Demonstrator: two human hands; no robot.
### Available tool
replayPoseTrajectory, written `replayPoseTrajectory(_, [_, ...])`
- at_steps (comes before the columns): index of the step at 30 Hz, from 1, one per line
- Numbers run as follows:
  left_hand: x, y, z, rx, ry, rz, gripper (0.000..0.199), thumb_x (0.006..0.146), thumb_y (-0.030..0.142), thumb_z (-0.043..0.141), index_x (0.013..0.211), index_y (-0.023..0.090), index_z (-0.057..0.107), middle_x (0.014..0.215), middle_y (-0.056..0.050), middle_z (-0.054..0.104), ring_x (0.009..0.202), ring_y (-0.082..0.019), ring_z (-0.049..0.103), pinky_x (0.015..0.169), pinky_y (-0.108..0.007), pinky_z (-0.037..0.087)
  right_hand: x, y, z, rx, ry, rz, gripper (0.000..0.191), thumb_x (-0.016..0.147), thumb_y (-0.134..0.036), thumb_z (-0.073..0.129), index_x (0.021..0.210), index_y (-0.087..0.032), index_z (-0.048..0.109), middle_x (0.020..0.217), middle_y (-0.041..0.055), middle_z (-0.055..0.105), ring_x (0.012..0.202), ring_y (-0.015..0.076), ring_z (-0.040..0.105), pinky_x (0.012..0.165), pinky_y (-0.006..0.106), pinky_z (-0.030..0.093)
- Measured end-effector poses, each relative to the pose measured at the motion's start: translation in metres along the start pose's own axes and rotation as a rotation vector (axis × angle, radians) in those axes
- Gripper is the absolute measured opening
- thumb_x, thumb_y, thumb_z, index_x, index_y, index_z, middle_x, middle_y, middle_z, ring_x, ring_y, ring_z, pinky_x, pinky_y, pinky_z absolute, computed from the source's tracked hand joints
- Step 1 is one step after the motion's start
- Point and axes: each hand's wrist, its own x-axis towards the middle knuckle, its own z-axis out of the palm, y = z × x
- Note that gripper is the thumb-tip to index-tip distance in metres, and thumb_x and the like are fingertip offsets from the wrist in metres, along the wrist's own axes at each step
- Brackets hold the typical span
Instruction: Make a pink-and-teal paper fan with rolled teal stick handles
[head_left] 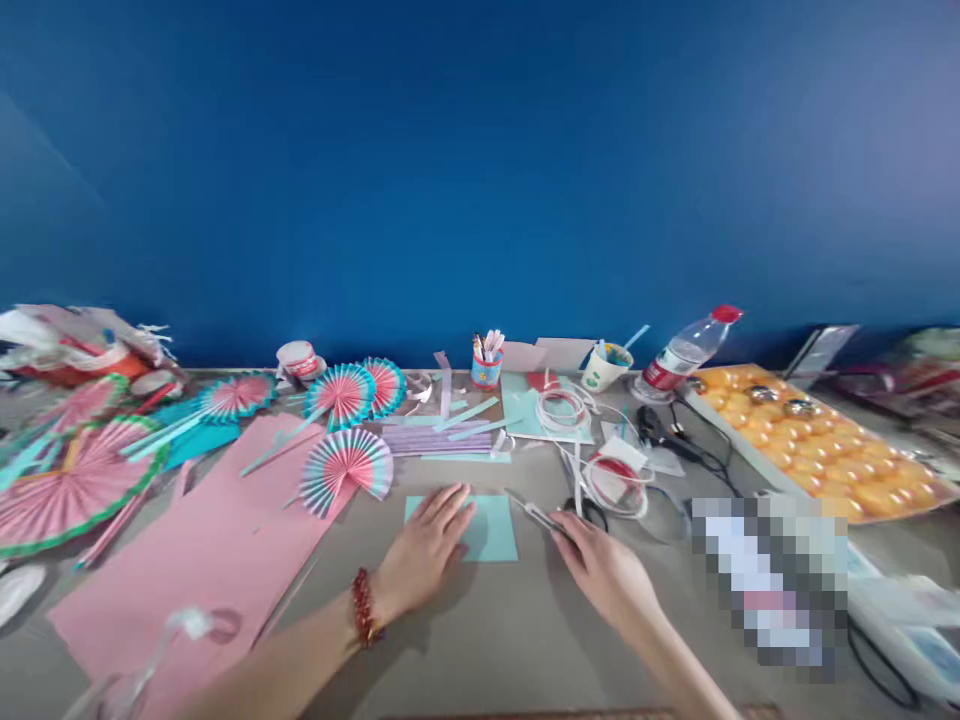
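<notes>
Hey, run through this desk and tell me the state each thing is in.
Mint paper square: flat, partly covered
Left hand: open, resting on paper
Right hand: touching slim tool; closure unclear
Bottle: capped
Pleated fans: spread open
Pen cup: upright, filled
White coil: loosely wound
Pink sheet: flat, partly covered

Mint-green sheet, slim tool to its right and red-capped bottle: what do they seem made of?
Mint-green sheet: likely paper or thin card, matte, lying flat with straight edges. Slim tool: perhaps metal or plastic; it looks greyish, but blur leaves its finish open. Red-capped bottle: probably smooth plastic, see-through above its label.
</notes>
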Motion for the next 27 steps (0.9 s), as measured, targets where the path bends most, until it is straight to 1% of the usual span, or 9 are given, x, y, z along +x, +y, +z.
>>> replayPoseTrajectory(4, [0.000,0.001,0.001,-0.023,0.045,0.004,0.051,0.099,0.025,0.043,0.148,0.021,0.034,0.156,-0.010,0.037,0.146,-0.024,0.030,0.118,-0.047,0.032,-0.004,0.004,0.002,0.018,0.038,-0.024,0.033,0.097,-0.030,0.036,0.113,-0.023,0.064,0.109,0.0056,0.074,0.081,0.0219,0.074,0.063,0.029,0.055])
replayPoseTrajectory(7, [0.001,0.001,0.000,-0.022,0.047,0.005,0.051,0.098,0.024,0.043,0.149,0.021,0.033,0.156,-0.010,0.036,0.146,-0.024,0.030,0.118,-0.048,0.032,-0.006,0.003,0.001,0.055,0.068,-0.060,0.032,0.097,-0.030,0.036,0.110,-0.023,0.065,0.105,0.0063,0.075,0.076,0.0207,0.074,0.061,0.028,0.054])
replayPoseTrajectory(10, [0.001,0.001,-0.001,-0.016,0.040,0.008,0.052,0.098,0.024,0.042,0.149,0.021,0.032,0.156,-0.010,0.036,0.146,-0.024,0.030,0.118,-0.047,0.031,-0.007,0.000,-0.002,0.093,0.063,-0.079,0.031,0.097,-0.031,0.037,0.108,-0.024,0.065,0.099,0.0052,0.075,0.072,0.0196,0.072,0.060,0.027,0.053])
replayPoseTrajectory(12, [0.001,0.001,-0.002,-0.012,0.040,0.015,0.053,0.098,0.024,0.041,0.150,0.021,0.031,0.156,-0.010,0.036,0.145,-0.024,0.030,0.119,-0.048,0.030,-0.008,-0.002,-0.004,0.110,0.067,-0.102,0.030,0.097,-0.030,0.038,0.109,-0.025,0.065,0.099,0.0049,0.075,0.075,0.0195,0.073,0.062,0.027,0.054])
replayPoseTrajectory(16, [0.002,0.001,-0.002,0.003,0.037,0.024,0.053,0.098,0.024,0.041,0.150,0.019,0.030,0.157,-0.009,0.035,0.145,-0.024,0.031,0.118,-0.047,0.030,-0.010,-0.006,-0.008,0.139,0.065,-0.198,0.030,0.096,-0.027,0.040,0.111,-0.026,0.066,0.103,0.0049,0.074,0.080,0.0187,0.072,0.068,0.027,0.055])
replayPoseTrajectory(20, [0.003,0.000,-0.002,0.042,0.024,0.034,0.052,0.099,0.024,0.041,0.150,0.018,0.032,0.156,-0.009,0.036,0.146,-0.023,0.030,0.119,-0.045,0.029,-0.014,-0.004,-0.009,0.141,0.067,-0.221,0.032,0.096,-0.026,0.040,0.111,-0.026,0.068,0.105,0.0057,0.072,0.079,0.0177,0.071,0.069,0.026,0.055])
replayPoseTrajectory(22, [0.003,0.000,-0.003,0.066,0.021,0.046,0.051,0.099,0.023,0.039,0.149,0.018,0.033,0.156,-0.009,0.036,0.146,-0.023,0.029,0.120,-0.046,0.026,-0.015,0.000,-0.009,0.126,0.069,-0.235,0.032,0.096,-0.026,0.040,0.112,-0.026,0.068,0.106,0.0061,0.071,0.079,0.0177,0.072,0.069,0.026,0.055])
replayPoseTrajectory(25, [0.004,0.003,-0.008,0.105,-0.014,0.118,0.050,0.100,0.018,0.034,0.150,0.018,0.033,0.158,-0.009,0.034,0.148,-0.023,0.025,0.122,-0.048,0.019,-0.017,0.006,-0.010,0.089,0.045,-0.270,0.033,0.097,-0.026,0.040,0.114,-0.027,0.069,0.108,0.0070,0.070,0.081,0.0185,0.072,0.069,0.027,0.055])
replayPoseTrajectory(27, [0.004,0.006,-0.010,0.107,-0.049,0.210,0.051,0.101,0.021,0.034,0.152,0.019,0.030,0.159,-0.008,0.030,0.149,-0.022,0.021,0.122,-0.048,0.017,-0.018,0.008,-0.012,0.067,0.019,-0.288,0.034,0.098,-0.026,0.039,0.116,-0.027,0.068,0.110,0.0077,0.068,0.083,0.0185,0.071,0.069,0.027,0.055])
